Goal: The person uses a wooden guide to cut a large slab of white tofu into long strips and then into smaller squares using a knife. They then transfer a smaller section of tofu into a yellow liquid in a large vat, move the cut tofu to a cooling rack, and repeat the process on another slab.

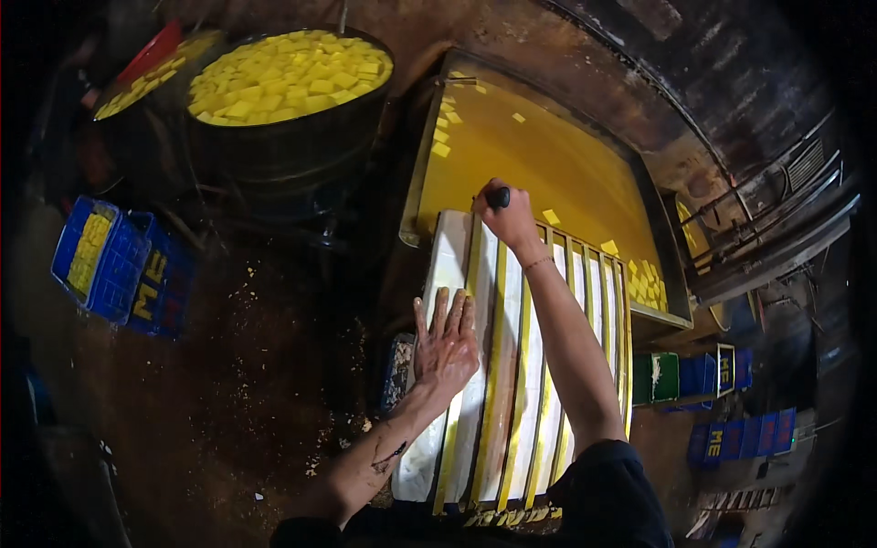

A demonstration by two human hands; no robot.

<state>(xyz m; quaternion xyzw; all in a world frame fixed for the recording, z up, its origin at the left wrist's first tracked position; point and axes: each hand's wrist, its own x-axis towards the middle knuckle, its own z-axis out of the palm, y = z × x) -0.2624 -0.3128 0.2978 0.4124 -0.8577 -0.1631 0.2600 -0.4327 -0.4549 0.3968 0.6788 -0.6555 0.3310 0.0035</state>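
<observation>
In front of me lie long white slabs point(449, 257) that look like tofu, in rows with yellow-stained slats point(501, 294) between them. My left hand point(447, 353) rests palm down over the leftmost rows, fingers spread and nothing in its grasp. At the far end of the rows, my right hand point(510, 216) is closed around a black handle point(498, 198); the working end of this tool is hidden. Just beyond that hand is a rectangular metal vat point(651, 178) of yellow liquid point(541, 157), with yellow blocks point(647, 284) gathered at its corners.
A large round drum point(294, 147) at the upper left is heaped with yellow blocks point(288, 79). Blue crates point(130, 267) stand on the wet, crumb-strewn floor point(240, 411) to the left. More blue crates point(743, 438) and a green crate point(656, 378) are at the right.
</observation>
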